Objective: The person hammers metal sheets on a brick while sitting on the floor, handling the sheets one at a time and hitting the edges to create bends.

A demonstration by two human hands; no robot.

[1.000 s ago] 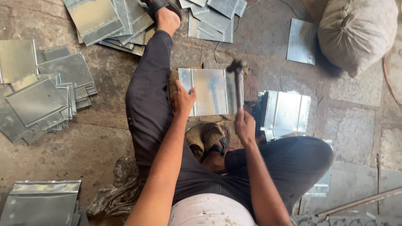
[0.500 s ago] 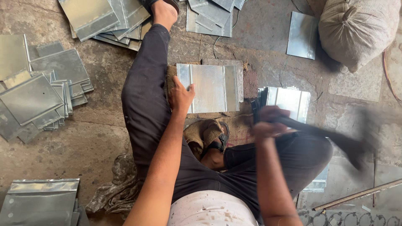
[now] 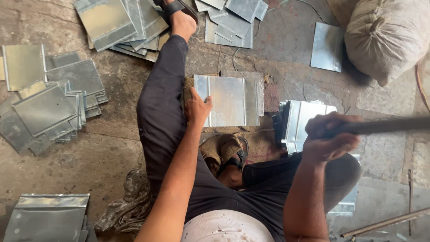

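A shiny, rectangular metal sheet [image 3: 230, 101] lies flat on the floor; a dark handle [image 3: 385, 126] is held level, blurred.

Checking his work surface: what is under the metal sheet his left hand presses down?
Under the metal sheet a second sheet edge and brown sacking show. The left hand presses its left edge; whatever lies beneath its middle is covered.

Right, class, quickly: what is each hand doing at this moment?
Left hand: open, pressing flat on the metal sheet.
Right hand: closed around a dark tool handle, raised.
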